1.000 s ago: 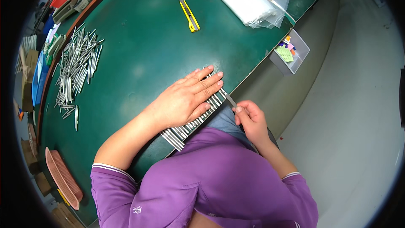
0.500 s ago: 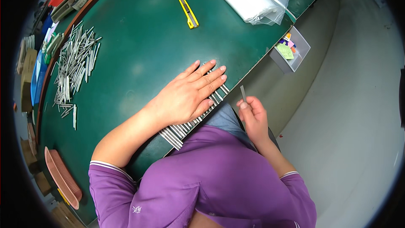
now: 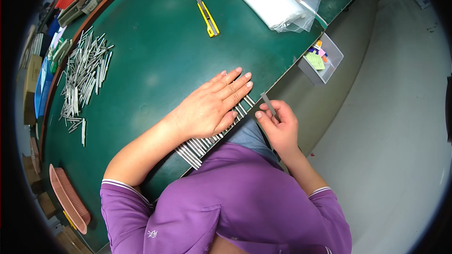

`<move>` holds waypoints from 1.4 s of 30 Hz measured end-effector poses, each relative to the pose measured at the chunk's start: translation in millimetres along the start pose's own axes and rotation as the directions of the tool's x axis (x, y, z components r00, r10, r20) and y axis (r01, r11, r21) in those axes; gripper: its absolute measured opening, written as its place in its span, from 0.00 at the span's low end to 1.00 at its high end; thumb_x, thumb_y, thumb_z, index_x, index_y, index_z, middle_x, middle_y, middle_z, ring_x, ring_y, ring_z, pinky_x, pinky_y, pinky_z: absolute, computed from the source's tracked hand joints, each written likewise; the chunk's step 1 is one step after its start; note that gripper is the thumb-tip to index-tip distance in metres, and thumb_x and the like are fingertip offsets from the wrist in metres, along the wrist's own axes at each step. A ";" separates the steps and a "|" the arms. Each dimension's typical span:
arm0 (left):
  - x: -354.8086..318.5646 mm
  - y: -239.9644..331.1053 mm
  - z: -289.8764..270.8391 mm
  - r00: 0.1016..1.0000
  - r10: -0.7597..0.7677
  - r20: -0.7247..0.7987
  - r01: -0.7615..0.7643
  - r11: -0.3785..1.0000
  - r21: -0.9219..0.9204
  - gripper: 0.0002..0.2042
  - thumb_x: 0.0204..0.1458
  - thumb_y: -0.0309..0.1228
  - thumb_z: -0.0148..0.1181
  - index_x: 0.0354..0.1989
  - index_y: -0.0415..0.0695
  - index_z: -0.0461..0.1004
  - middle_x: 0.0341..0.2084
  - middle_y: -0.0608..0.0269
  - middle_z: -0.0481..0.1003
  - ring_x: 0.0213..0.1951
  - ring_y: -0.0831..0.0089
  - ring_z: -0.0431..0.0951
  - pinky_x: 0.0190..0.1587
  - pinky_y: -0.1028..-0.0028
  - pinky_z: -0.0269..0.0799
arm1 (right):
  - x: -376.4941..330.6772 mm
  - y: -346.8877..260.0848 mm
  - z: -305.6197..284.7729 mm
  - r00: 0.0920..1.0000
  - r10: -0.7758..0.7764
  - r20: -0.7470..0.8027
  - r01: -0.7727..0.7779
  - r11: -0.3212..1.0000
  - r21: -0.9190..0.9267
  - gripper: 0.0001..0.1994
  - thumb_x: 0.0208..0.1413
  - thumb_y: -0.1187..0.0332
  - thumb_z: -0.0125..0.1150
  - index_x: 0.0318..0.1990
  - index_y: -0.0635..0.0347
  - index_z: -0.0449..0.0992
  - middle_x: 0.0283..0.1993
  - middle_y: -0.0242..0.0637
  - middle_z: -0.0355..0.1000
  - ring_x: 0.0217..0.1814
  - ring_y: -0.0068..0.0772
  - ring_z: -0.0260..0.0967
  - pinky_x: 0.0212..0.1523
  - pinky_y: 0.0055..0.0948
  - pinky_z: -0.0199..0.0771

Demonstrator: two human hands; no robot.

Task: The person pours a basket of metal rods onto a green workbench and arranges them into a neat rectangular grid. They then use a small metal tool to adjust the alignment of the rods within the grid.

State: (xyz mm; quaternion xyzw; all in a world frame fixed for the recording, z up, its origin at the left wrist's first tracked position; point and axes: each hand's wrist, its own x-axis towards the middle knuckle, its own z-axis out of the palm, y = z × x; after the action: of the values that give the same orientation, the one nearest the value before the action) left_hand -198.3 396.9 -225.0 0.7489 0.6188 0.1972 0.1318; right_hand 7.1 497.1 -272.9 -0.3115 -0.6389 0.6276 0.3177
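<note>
My left hand [image 3: 203, 109] lies flat with its fingers stretched out over a row of thin metal rods [image 3: 189, 153]. The rods are side by side along the near edge of the green table [image 3: 150, 61], their ends at the edge; the palm hides the middle of the row. Just off that edge, my right hand [image 3: 283, 129] pinches a narrow, flat grey strip [image 3: 269, 104] between thumb and fingers. The strip points up toward the rod ends at the far end of the row, apart from them as far as I can see.
A loose heap of metal rods [image 3: 87, 73] covers the table's left side. Farther off lie a yellow utility knife [image 3: 208, 19] and clear plastic bags [image 3: 268, 2]. A grey bin [image 3: 333, 63] sits beyond the right edge. At lower left is a pink basket [image 3: 69, 201].
My right hand has come up and left toward the table edge, and the strip now tilts the other way, toward the rods. My left hand stays in place on the row.
</note>
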 end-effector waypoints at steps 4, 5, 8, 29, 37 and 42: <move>-0.7 1.0 -1.6 1.000 -0.007 -0.026 0.006 1.000 -0.013 0.35 0.50 0.27 0.53 0.71 0.38 0.56 0.72 0.48 0.55 0.74 0.50 0.51 0.74 0.51 0.47 | 10.2 -14.6 1.8 0.943 -0.305 0.132 0.332 0.849 -0.410 0.08 0.52 0.75 0.71 0.38 0.60 0.79 0.33 0.32 0.73 0.31 0.22 0.72 0.33 0.22 0.73; -0.3 1.2 -0.7 0.999 -0.008 -0.031 0.008 1.000 -0.017 0.34 0.50 0.26 0.53 0.70 0.38 0.57 0.72 0.48 0.55 0.74 0.50 0.51 0.74 0.51 0.47 | 11.6 -14.9 3.0 0.932 -0.336 0.138 0.362 0.820 -0.443 0.07 0.51 0.75 0.72 0.37 0.59 0.79 0.33 0.33 0.74 0.31 0.24 0.73 0.32 0.23 0.73; -0.6 0.2 -0.5 0.999 -0.011 -0.043 0.010 0.999 -0.032 0.33 0.51 0.26 0.53 0.69 0.38 0.58 0.71 0.48 0.56 0.74 0.51 0.51 0.74 0.51 0.47 | 11.3 -15.7 5.8 0.941 -0.321 0.111 0.332 0.803 -0.494 0.07 0.50 0.75 0.72 0.35 0.60 0.80 0.33 0.34 0.74 0.31 0.24 0.73 0.30 0.24 0.73; -2.6 -8.5 -4.2 0.995 0.086 0.049 -0.084 0.995 -0.049 0.26 0.56 0.36 0.60 0.64 0.43 0.68 0.72 0.58 0.57 0.74 0.54 0.51 0.74 0.49 0.49 | -1.9 -8.9 -7.8 0.939 0.236 0.252 -0.256 0.966 0.048 0.11 0.70 0.67 0.50 0.46 0.63 0.78 0.25 0.26 0.67 0.28 0.14 0.62 0.31 0.19 0.62; -5.5 -8.9 -5.2 0.995 0.085 0.046 -0.083 0.996 -0.046 0.26 0.57 0.36 0.59 0.64 0.43 0.68 0.72 0.58 0.56 0.74 0.54 0.51 0.74 0.49 0.49 | -15.5 4.2 -19.1 0.916 0.299 0.268 -0.315 0.949 0.020 0.10 0.69 0.68 0.52 0.47 0.64 0.78 0.25 0.25 0.68 0.28 0.14 0.63 0.30 0.19 0.62; -4.2 -10.0 -5.7 0.994 0.102 0.047 -0.101 0.994 -0.034 0.26 0.58 0.38 0.57 0.64 0.43 0.68 0.73 0.57 0.56 0.74 0.53 0.51 0.74 0.49 0.48 | -15.0 -7.5 -17.1 0.940 0.250 0.233 -0.278 0.956 0.096 0.10 0.69 0.69 0.53 0.46 0.66 0.77 0.25 0.25 0.67 0.28 0.13 0.62 0.31 0.18 0.63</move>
State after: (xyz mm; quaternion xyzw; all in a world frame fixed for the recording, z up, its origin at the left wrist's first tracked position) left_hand -210.3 394.6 -225.0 0.7817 0.5734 0.1950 0.1486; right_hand 29.8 495.4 -265.5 -0.3027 -0.5810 0.7343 0.1778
